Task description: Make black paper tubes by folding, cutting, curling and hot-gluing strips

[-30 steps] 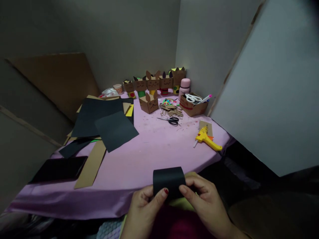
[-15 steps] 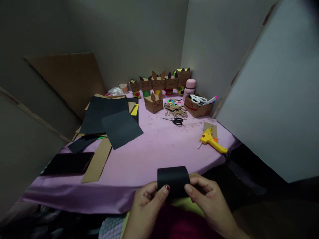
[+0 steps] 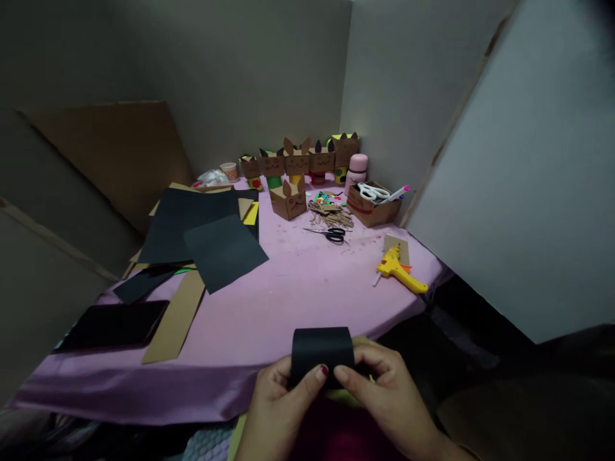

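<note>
A piece of black paper (image 3: 323, 349), curved over at its top, is held between both hands at the table's front edge. My left hand (image 3: 287, 397) grips its left side, thumb laid across the near face. My right hand (image 3: 384, 390) grips the right side, with its thumb pressing the near face close to the left thumb. The fingers behind the paper are partly hidden. Beyond the hands, a yellow glue gun (image 3: 401, 272) lies to the right and black-handled scissors (image 3: 334, 235) lie farther back.
Black sheets (image 3: 225, 250) are piled on the left, beside a cardboard strip (image 3: 177, 317) and a dark phone-like slab (image 3: 115, 323). Cardboard animal figures (image 3: 296, 160) stand at the back, with one cardboard head (image 3: 289, 200) in front. A small box (image 3: 372, 208) holds white scissors and pens. Walls close in both sides.
My right thumb has moved left along the paper, nearer to my left thumb. The camera has turned slightly right, so the whole table appears shifted left.
</note>
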### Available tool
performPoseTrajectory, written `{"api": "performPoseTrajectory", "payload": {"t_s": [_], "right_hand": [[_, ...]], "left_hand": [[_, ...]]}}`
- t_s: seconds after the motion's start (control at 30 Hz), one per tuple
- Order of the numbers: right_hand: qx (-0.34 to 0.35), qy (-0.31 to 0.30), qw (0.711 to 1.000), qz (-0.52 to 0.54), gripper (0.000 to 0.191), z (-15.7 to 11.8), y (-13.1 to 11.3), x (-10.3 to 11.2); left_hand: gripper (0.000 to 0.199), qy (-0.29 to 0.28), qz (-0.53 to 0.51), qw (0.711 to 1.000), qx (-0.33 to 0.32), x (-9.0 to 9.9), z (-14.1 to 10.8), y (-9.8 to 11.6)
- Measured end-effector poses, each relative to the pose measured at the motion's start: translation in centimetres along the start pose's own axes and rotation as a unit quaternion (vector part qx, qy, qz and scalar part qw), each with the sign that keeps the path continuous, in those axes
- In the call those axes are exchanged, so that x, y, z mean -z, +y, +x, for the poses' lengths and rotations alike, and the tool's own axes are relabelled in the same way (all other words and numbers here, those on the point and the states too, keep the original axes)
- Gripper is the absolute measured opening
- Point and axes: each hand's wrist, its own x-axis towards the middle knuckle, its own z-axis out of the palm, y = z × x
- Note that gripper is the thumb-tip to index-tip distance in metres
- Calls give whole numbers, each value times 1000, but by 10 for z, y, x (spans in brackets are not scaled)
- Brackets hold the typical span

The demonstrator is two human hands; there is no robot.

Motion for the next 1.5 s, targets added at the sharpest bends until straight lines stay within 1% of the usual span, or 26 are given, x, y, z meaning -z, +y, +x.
{"api": "performPoseTrajectory", "payload": {"t_s": [0.07, 0.2, 0.3, 0.43, 0.53, 0.67, 0.77, 0.83, 0.9, 1.0, 1.07, 1.17, 1.3, 1.43, 1.5], "right_hand": [[-4, 3, 1000, 1, 19, 0, 0, 0], [-11, 6, 1000, 16, 22, 0, 0, 2], [-34, 1, 998, 48, 23, -1, 3, 3], [-63, 5, 993, 100, 24, -2, 6, 5], [-66, 6, 992, 107, 24, -2, 6, 7], [-78, -10, 990, 118, 26, 0, 3, 7], [-93, -2, 989, 117, 25, 2, 2, 8], [-69, 12, 995, 75, 21, 1, 1, 10], [-11, 24, 1000, 6, 18, -1, -1, 12], [77, 27, 993, -89, 21, -5, -4, 14], [105, 19, 985, -136, 25, -7, -6, 14], [118, 4, 975, -187, 28, -8, -6, 13], [129, -13, 965, -226, 30, -8, -5, 11], [136, -29, 960, -243, 32, -10, -5, 12], [130, -21, 965, -229, 29, -9, -4, 12]], "left_hand": [[14, 11, -1, 1000, 2, 0, 0, 0], [23, 13, -10, 1000, 6, 1, 0, -2], [25, 8, -34, 999, 13, 1, 1, -3], [27, -8, -105, 993, 47, -2, 2, 0], [27, -27, -154, 985, 74, -5, 2, 2], [23, -52, -194, 974, 104, -7, 2, 2], [22, -55, -208, 970, 115, -8, 2, 1], [22, -44, -206, 971, 115, -8, 3, 1], [24, -29, -198, 974, 111, -7, 4, 0], [29, 0, -174, 981, 88, -5, 6, -2], [30, 24, -148, 987, 65, -3, 6, -4], [30, 47, -101, 993, 45, -1, 6, -6], [32, 39, -60, 997, 25, 0, 5, -7], [33, 51, -47, 997, 11, -3, 2, -3], [33, 51, -38, 998, 3, -6, 0, -1]]}}
